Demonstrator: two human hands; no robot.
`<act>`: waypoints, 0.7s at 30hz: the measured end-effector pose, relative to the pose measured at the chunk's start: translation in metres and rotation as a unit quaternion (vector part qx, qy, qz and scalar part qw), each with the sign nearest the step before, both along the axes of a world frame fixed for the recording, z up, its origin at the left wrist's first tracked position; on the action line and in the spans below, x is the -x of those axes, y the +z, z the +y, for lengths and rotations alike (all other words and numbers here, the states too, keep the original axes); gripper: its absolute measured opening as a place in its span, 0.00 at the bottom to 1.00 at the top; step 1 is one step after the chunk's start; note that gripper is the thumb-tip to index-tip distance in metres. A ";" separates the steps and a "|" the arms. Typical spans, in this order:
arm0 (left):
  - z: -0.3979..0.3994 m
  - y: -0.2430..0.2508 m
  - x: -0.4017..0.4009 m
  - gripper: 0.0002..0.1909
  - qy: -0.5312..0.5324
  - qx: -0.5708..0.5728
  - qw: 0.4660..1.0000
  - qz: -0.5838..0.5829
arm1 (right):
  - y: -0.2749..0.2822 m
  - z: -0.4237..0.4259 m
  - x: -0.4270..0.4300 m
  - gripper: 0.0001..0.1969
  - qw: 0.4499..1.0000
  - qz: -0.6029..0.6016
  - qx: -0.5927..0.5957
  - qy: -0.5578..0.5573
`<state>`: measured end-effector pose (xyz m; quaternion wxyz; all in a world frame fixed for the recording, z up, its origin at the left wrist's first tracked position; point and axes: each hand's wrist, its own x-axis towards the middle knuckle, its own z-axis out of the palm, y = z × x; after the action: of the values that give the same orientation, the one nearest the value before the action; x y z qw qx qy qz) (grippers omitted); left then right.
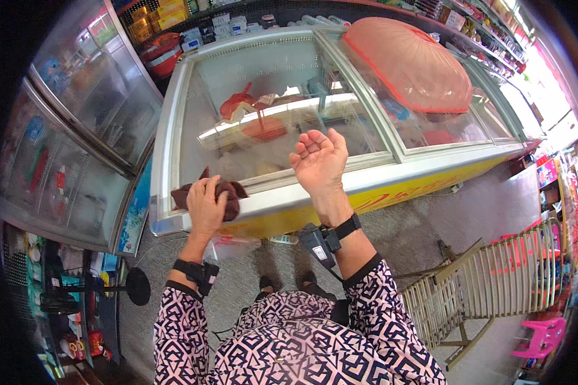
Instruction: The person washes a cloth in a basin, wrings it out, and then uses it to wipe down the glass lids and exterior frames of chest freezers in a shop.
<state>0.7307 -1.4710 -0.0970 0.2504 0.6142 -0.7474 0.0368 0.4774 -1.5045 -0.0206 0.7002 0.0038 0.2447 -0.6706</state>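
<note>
My left hand grips a dark brown cloth at the near left corner of a chest freezer's white frame. Part of the cloth spreads over the frame and the edge of the glass. Palm up with fingers half curled, my right hand holds nothing and is over the freezer's near edge. Under it lies the sliding glass lid, which carries reflections of the room. A pink mesh food cover rests on the right part of the freezer top.
A glass-door display fridge stands at the left. On the right are a metal slatted folding chair and a pink plastic stool. Behind the freezer runs a shelf of boxed goods. A round black base is at lower left.
</note>
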 end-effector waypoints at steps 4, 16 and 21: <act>0.009 0.011 0.016 0.20 -0.008 0.101 0.994 0.041 | 0.010 -0.006 -0.031 0.14 0.999 0.001 0.032 0.005; 0.049 0.042 0.054 0.13 -0.246 -0.543 0.547 0.588 | 0.047 0.028 -0.114 0.13 0.975 -0.099 0.137 0.142; 0.039 0.029 0.041 0.16 -0.428 -0.413 0.663 0.455 | 0.052 0.049 -0.132 0.17 0.943 -0.128 0.200 0.233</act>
<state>0.6901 -1.4319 -0.0684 0.2680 0.2074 -0.6594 -0.6710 0.6094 -1.4560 0.0315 0.8487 -0.1069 0.0079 -0.5178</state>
